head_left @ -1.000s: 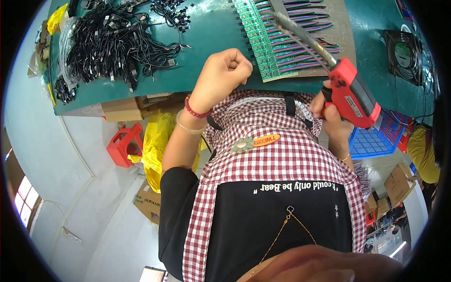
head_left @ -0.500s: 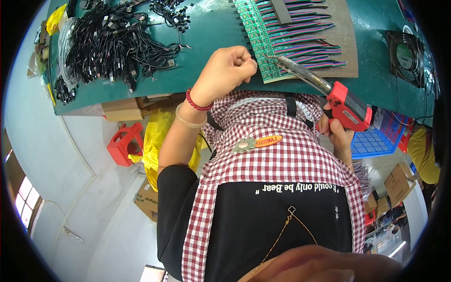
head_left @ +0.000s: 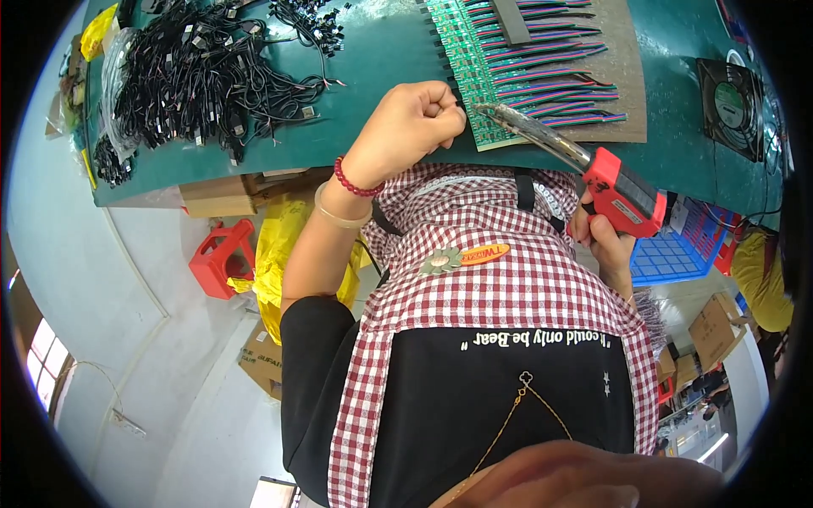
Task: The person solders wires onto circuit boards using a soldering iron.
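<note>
A row of green circuit boards (head_left: 479,93) lies on a brown board, with black parts along its left edge and striped multicolour wires (head_left: 555,82) running out to the right. My left hand (head_left: 421,118) is closed in a pinch at the left edge of the row, near its front end; the fingers hide what they hold. My right hand (head_left: 605,240) grips a red soldering gun (head_left: 622,193) by its handle. Its long metal nose (head_left: 542,134) slants to the left, with the tip over the front boards close to my left fingertips. Whether the tip touches cannot be seen.
A pile of black cables (head_left: 195,89) covers the left of the green table (head_left: 364,63). A grey bar (head_left: 511,19) lies across the wires. At the right stands a black fan (head_left: 730,106). Below the table are a blue crate (head_left: 673,258) and a red stool (head_left: 222,258).
The soldering gun's tip has shifted slightly left across the boards, toward my left fingers. My left hand stays pinched in nearly the same place.
</note>
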### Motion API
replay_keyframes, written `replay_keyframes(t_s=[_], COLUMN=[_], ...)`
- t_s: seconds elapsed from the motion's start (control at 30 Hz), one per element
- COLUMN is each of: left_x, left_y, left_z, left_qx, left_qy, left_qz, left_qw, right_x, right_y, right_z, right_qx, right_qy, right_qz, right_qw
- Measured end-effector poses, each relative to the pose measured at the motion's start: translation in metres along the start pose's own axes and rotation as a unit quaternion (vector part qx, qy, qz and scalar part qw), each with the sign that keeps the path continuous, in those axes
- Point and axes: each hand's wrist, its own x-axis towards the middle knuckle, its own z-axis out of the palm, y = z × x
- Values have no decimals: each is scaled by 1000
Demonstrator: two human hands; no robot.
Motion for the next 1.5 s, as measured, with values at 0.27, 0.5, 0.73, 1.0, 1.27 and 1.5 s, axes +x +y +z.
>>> replay_keyframes(t_s=[0.27, 0.5, 0.73, 1.0, 1.27, 1.5], left_x=[2, 2, 2, 2, 2, 2], left_y=[-2, -2, -1, -2, -3, -1], left_z=[-3, -3, -3, -2, -2, -2], left_qx=[-4, -2, 0, -5, 1, 1], left_qy=[-4, -7, -3, 1, -7, -2], left_qz=[1, -1, 0, 5, 22, 8], left_qw=[1000, 1000, 1000, 1000, 1000, 1000], right_x=[-1, 2, -4, -1, -1, -6], right_y=[-2, -8, -10, -11, -11, -15], right_z=[0, 4, 7, 9, 10, 15], right_qx=[24, -38, 4, 40, 8, 11], right_qy=[10, -8, 16, 37, 4, 22], right_qz=[3, 11, 7, 22, 35, 45], right_qw=[1000, 999, 1000, 998, 999, 999])
